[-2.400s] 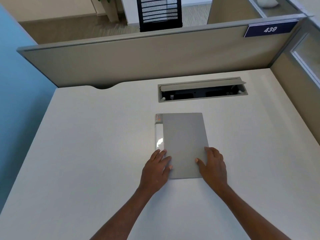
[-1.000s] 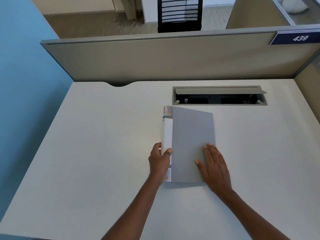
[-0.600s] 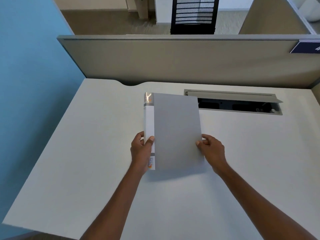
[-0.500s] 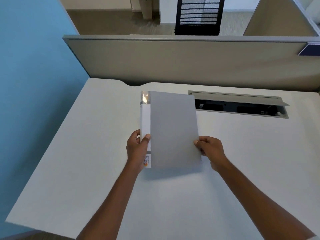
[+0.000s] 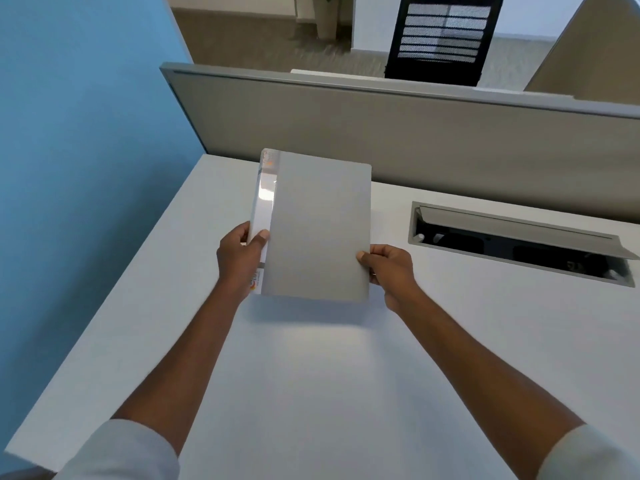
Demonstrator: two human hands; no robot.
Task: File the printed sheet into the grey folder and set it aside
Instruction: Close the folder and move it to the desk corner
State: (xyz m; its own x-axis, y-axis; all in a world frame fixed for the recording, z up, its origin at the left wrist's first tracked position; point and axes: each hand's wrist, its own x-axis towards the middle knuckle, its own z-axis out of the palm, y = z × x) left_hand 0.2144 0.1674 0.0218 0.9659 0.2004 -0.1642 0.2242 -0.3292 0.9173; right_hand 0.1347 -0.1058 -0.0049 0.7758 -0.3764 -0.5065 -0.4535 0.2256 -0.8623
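Both hands clamp the grey folder (image 5: 317,226): my left hand (image 5: 239,259) pinches the glossy white spine edge, thumb on top, and my right hand (image 5: 389,270) pinches the open edge opposite, thumb on the cover. Between them the closed folder hangs clear of the white desk (image 5: 329,393), tilted up toward me, its shadow just below my grip. No printed sheet shows from here; I judge it is inside, but I cannot tell. Risk sits on my right side: if that pinch loosens, the cover could gape and a loose sheet slide out. Beyond my right hand the open cable tray (image 5: 519,244) could catch a corner if I swing that way.
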